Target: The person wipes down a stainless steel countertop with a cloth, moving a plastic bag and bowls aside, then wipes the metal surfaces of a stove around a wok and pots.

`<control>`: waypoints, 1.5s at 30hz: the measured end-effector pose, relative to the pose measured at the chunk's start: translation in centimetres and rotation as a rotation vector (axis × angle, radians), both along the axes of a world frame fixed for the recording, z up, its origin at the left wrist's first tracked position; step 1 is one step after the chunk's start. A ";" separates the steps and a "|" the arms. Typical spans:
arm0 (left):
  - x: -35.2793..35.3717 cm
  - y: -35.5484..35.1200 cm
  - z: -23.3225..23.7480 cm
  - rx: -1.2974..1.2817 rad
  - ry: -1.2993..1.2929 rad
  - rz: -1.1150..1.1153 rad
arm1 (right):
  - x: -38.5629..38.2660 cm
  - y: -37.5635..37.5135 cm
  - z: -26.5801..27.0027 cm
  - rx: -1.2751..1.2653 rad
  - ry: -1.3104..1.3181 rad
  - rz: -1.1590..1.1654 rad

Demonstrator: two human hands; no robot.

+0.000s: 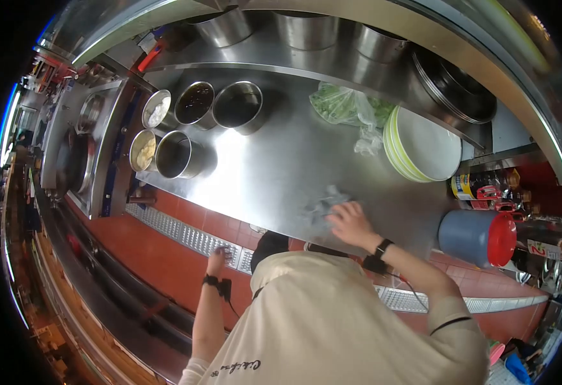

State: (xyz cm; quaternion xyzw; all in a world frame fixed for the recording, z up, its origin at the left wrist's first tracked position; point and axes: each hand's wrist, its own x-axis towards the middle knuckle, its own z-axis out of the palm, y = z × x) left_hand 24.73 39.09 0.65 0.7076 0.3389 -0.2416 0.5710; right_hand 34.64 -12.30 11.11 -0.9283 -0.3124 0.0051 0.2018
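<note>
My right hand (351, 223) is at the front part of the steel worktop (281, 160), its fingers closed on a crumpled grey cloth (326, 202) that lies against the surface. The cloth is slightly blurred. Off the table edge, over the red floor, hangs my left hand (217, 260); it is small in view and how its fingers are set is not clear. Nothing visible is in it. A wristband with a small dark device sits on each wrist. Closest to the cloth are a clear plastic bag of green leaves (339, 102) and stacked white plates with green rims (422, 144).
Several steel pots stand at the worktop's left, among them one with dark liquid (194, 102) and one with pale yellow pieces (144, 151). Large pots (306, 31) and dark pans (454, 86) fill the shelf above. A blue-grey tub with red lid (467, 237) is at right.
</note>
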 end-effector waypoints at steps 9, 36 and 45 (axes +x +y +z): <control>6.6 -5.0 2.5 0.021 -0.018 -0.218 | -4.2 -5.9 -1.2 0.001 -0.135 -0.811; -9.7 5.5 0.6 0.040 0.372 0.117 | 14.6 19.3 -1.6 -0.036 -0.097 -0.189; 7.0 15.1 -2.1 -0.085 0.047 0.180 | 15.7 28.3 -0.2 -0.049 0.166 0.184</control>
